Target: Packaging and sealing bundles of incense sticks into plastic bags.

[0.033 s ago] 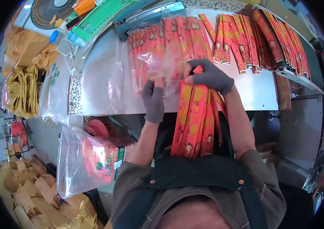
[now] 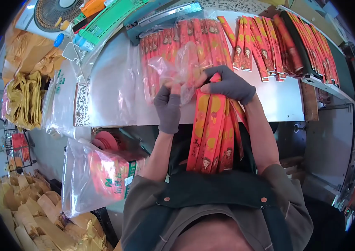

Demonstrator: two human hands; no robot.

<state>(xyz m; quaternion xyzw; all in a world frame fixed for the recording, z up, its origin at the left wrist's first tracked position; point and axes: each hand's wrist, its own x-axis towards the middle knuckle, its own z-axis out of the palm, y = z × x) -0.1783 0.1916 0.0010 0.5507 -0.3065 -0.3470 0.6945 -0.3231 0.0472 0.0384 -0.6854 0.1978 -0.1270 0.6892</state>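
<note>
Both of my hands wear grey gloves. My right hand (image 2: pixel 227 85) grips the top end of a bundle of long red-orange paper packets (image 2: pixel 213 134), which hangs down from the table edge toward my body. Just to its left, my left hand (image 2: pixel 168 106) pinches the mouth of a clear plastic bag (image 2: pixel 177 69) held right against the top of the bundle. Beyond the hands, on the white table (image 2: pixel 278 100), lie bagged red packets (image 2: pixel 173 39) and a row of loose red packets (image 2: pixel 278 46).
A clear bag with red contents (image 2: pixel 102 175) hangs below the table's left front. Flat clear bags (image 2: pixel 64 100) and gold paper bundles (image 2: pixel 25 100) lie at the left. A grey metal bar device (image 2: pixel 165 16), a green pack (image 2: pixel 102 21) and a fan (image 2: pixel 58 10) stand at the back. Beige folded papers (image 2: pixel 31 217) fill the lower left.
</note>
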